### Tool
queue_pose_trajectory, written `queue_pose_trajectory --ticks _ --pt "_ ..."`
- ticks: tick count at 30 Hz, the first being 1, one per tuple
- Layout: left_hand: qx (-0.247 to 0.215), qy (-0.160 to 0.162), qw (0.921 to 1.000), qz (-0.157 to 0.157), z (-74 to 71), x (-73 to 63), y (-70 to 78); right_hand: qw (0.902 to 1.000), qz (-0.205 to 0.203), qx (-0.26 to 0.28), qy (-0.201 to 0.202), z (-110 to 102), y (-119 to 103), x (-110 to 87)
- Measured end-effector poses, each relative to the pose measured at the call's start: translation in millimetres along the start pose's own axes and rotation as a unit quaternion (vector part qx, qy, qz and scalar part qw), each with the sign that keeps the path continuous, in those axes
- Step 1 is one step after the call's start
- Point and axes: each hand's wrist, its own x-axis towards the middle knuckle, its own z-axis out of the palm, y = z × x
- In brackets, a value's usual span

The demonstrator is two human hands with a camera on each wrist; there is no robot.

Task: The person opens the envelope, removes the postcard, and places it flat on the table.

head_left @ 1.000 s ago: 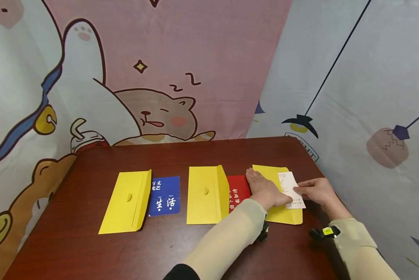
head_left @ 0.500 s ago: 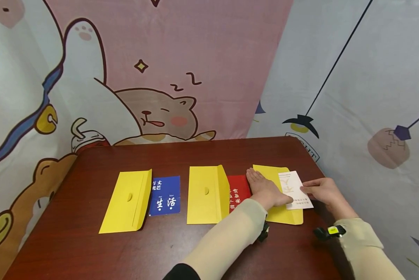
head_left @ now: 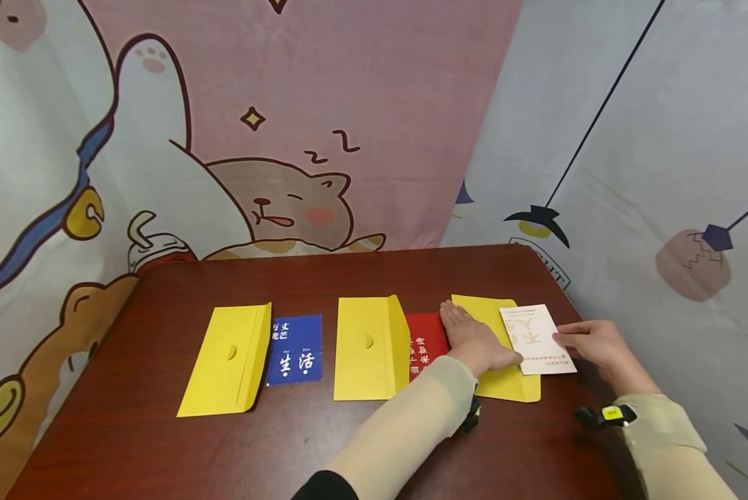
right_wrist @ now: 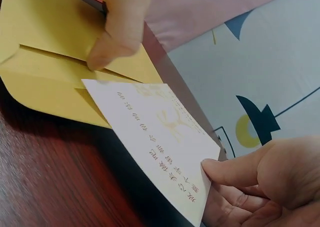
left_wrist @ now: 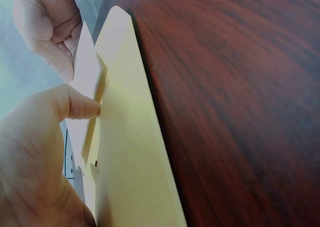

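My right hand (head_left: 599, 344) pinches the right edge of a white card (head_left: 539, 340) with gold print and lines of characters. The card overlaps the flap of the rightmost yellow envelope (head_left: 505, 386), its left edge close to the envelope's mouth. My left hand (head_left: 476, 340) rests flat on that envelope, fingers extended to the back left. Its thumb presses near the mouth, as the left wrist view shows at the thumb (left_wrist: 82, 104). In the right wrist view the card (right_wrist: 155, 132) is tilted, its gripped end off the table.
Left of my left hand, a red card (head_left: 425, 337) with white characters sticks out beside the middle yellow envelope (head_left: 362, 368). Farther left are a blue card (head_left: 295, 361) and another yellow envelope (head_left: 220, 375). The brown table (head_left: 286, 444) meets printed cloth walls at the back and right.
My right hand has moved to the right, drawing the white card out of the envelope's mouth, so more of its print shows. My left hand has stayed in place.
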Motion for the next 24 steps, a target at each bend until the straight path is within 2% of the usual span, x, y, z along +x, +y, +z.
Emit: queue_pose_trajectory --ticks 5,11,16,24 --pt "0.011 0.002 0.9999 0.002 0.7 0.2 -1.1 1.0 -0.008 0.0 0.002 -9 7 2.1" --pt "0.012 -0.003 0.9999 -0.001 1.6 1.3 -1.3 0.9995 0.015 0.015 0.021 -15 16 3.0" --pt "0.01 -0.004 0.9999 0.001 2.1 1.1 -1.9 0.9987 0.041 0.027 0.013 -22 27 1.4" --pt "0.011 -0.009 0.9999 0.006 5.0 4.1 0.6 0.998 0.051 0.035 0.009 -33 40 -3.2"
